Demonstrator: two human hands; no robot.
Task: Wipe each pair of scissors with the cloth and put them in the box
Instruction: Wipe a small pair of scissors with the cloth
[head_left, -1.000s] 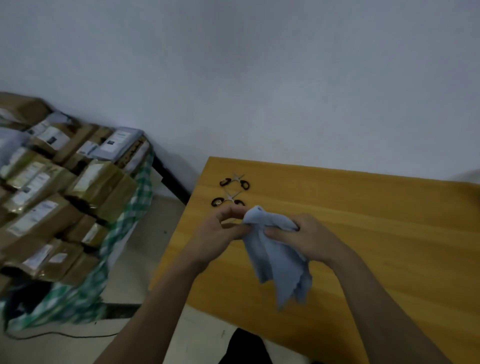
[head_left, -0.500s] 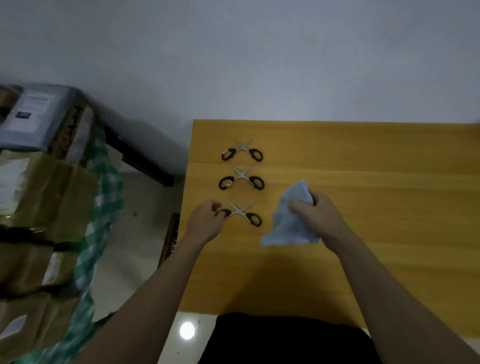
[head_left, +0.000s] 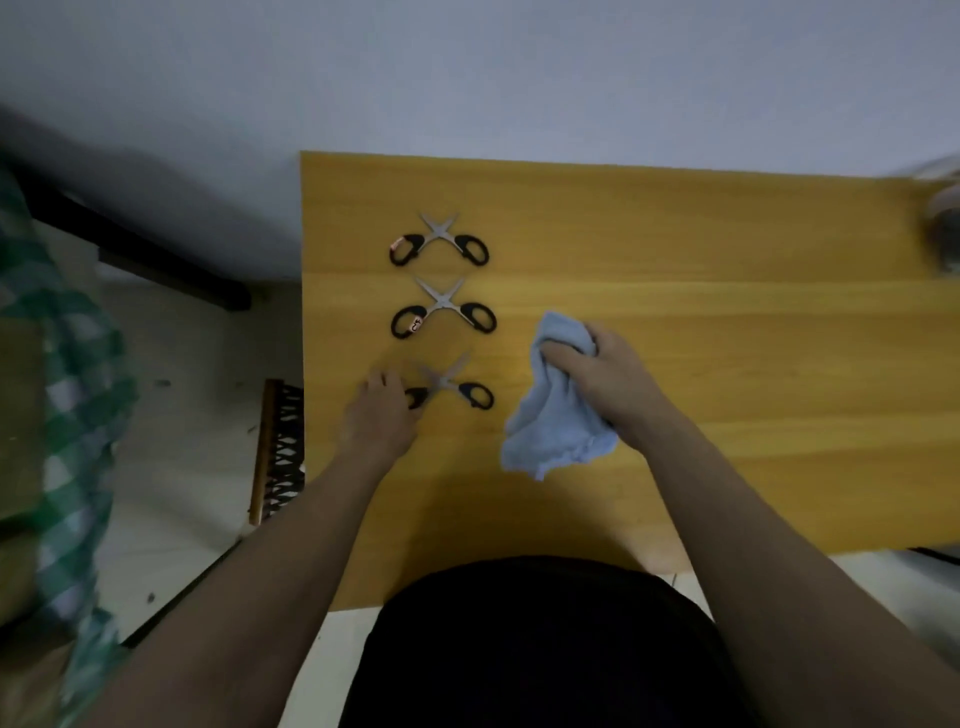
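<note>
The yellow wooden table (head_left: 675, 322) occupies the centre of the head view and carries all the work items. The light-blue terry cloth (head_left: 556, 415) lies bunched on the tabletop just right of centre; the right hand (head_left: 608, 379) grips its upper end with curled fingers, while the lower folds rest on the wood. Three pairs of black-handled steel scissors lie in a column to the left of the cloth, all with blades spread: the far pair (head_left: 439, 240), the middle pair (head_left: 442, 312), which bears a small label on its left handle, and the near pair (head_left: 449, 387). The left hand (head_left: 379, 410) is at the left handle loop of the near pair with fingers curled over it; whether the loop is pinched or only touched cannot be told, as the hand hides the contact. The step in hand is judged to be the pick-up of the near pair for wiping. The next move calls for a firm hold on the handle, a lift clear of the table, and a meeting with the cloth, blades kept away from the fingers. No box is identifiable; a blurred object (head_left: 943, 218) sits at the far right edge.
</note>
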